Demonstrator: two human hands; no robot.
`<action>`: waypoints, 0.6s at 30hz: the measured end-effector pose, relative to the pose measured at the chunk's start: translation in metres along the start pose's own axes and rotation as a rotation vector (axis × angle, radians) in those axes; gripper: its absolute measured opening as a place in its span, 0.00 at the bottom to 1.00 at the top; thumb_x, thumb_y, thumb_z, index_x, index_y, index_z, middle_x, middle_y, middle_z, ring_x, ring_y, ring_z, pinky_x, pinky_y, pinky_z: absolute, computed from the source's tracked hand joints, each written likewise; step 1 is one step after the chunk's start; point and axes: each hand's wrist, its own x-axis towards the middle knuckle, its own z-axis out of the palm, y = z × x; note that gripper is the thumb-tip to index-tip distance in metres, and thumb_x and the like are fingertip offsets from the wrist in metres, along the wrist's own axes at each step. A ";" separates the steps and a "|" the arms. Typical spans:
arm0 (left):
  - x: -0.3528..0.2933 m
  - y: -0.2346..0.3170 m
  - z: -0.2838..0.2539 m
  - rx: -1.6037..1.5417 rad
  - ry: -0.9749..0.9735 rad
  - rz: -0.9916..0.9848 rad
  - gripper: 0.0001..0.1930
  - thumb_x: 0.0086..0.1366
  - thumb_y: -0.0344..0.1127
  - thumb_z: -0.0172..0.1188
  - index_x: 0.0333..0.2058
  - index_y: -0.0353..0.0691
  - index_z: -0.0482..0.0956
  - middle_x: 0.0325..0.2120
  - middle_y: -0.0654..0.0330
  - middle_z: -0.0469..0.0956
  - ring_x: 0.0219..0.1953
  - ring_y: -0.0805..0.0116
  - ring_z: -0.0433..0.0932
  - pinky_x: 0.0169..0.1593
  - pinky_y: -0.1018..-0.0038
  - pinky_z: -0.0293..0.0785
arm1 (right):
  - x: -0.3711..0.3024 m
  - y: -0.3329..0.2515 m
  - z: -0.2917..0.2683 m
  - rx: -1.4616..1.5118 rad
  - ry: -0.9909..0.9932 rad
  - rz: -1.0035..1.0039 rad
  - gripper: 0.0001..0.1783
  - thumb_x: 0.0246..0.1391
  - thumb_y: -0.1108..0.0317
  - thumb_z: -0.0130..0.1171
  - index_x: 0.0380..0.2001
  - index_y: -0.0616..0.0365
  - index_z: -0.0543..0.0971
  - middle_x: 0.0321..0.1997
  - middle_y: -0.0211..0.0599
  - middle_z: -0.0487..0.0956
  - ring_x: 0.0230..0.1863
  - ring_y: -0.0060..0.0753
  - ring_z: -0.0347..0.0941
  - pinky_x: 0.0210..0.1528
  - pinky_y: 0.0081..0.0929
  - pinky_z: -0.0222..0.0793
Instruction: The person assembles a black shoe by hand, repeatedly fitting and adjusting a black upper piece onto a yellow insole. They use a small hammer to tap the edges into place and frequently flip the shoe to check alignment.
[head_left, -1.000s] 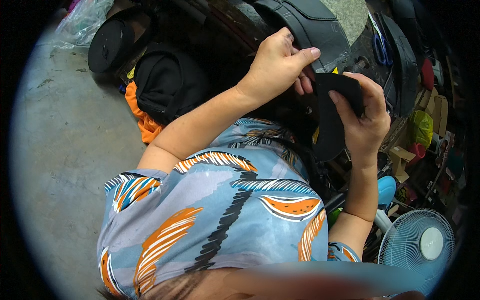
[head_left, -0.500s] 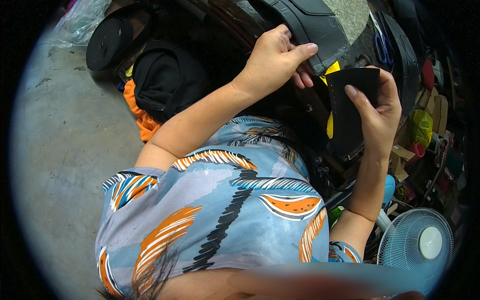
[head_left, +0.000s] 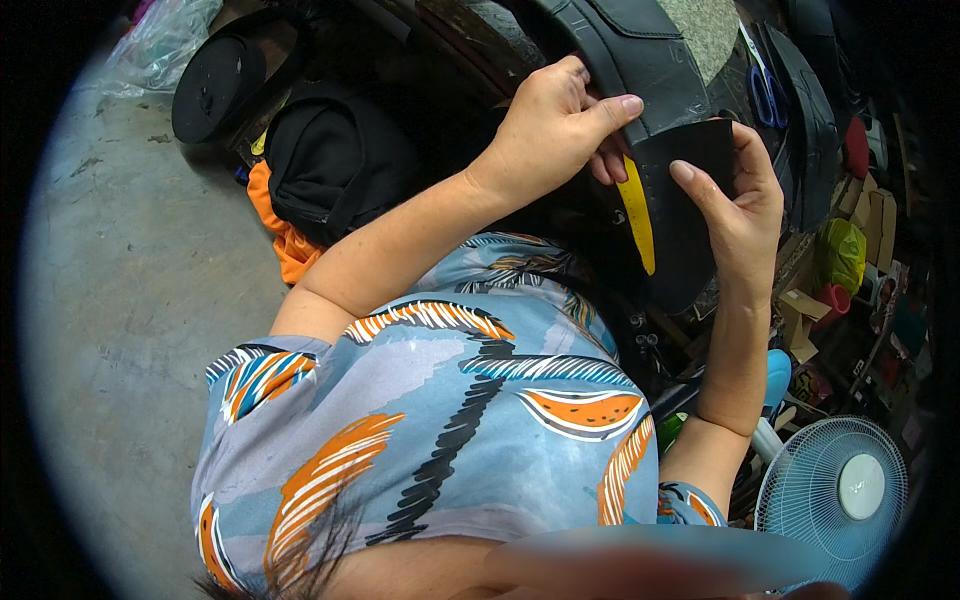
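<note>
Apparently, I'm matching the panel (head_left: 685,225) to the leather (head_left: 655,85): my left hand (head_left: 560,125) pinches the leather, my right hand (head_left: 745,195) clamps the panel at its end, yellow strip (head_left: 637,220) alongside. Next calls for even edges; whether they're joined, I can't tell.

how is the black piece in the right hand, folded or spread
Spread: the black piece shows one broad face with no fold visible, the right hand pinching its upper right side.
</note>
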 end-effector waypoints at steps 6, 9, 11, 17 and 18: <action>-0.001 0.001 0.000 0.008 -0.012 -0.012 0.15 0.71 0.39 0.59 0.41 0.30 0.71 0.27 0.48 0.81 0.27 0.62 0.86 0.28 0.75 0.84 | 0.000 0.003 0.001 0.018 0.008 0.043 0.19 0.53 0.77 0.68 0.48 0.65 0.76 0.43 0.34 0.81 0.44 0.20 0.77 0.47 0.19 0.74; -0.003 -0.001 0.000 -0.088 -0.009 -0.054 0.16 0.68 0.37 0.63 0.41 0.30 0.70 0.29 0.49 0.81 0.31 0.62 0.86 0.31 0.74 0.85 | 0.000 0.004 0.002 0.037 0.015 0.053 0.19 0.52 0.78 0.68 0.47 0.65 0.75 0.43 0.33 0.80 0.43 0.20 0.77 0.46 0.18 0.74; -0.006 -0.003 0.001 -0.021 -0.031 0.002 0.18 0.65 0.35 0.66 0.46 0.32 0.71 0.32 0.50 0.82 0.33 0.65 0.85 0.33 0.75 0.85 | 0.001 0.005 0.002 0.041 0.013 0.052 0.19 0.52 0.78 0.68 0.47 0.65 0.75 0.42 0.33 0.80 0.43 0.19 0.77 0.46 0.18 0.74; -0.008 -0.004 0.002 -0.031 -0.007 -0.080 0.19 0.59 0.30 0.71 0.46 0.31 0.75 0.34 0.52 0.83 0.35 0.68 0.84 0.37 0.75 0.83 | -0.001 0.008 0.004 -0.040 0.034 0.014 0.15 0.53 0.78 0.67 0.43 0.64 0.75 0.39 0.31 0.80 0.41 0.19 0.77 0.45 0.18 0.74; -0.008 -0.004 0.002 -0.036 -0.001 -0.119 0.18 0.59 0.29 0.71 0.45 0.31 0.77 0.34 0.52 0.83 0.34 0.68 0.84 0.37 0.75 0.83 | -0.001 0.010 0.005 -0.029 0.050 0.011 0.14 0.54 0.78 0.66 0.43 0.64 0.75 0.39 0.31 0.80 0.40 0.18 0.76 0.44 0.17 0.74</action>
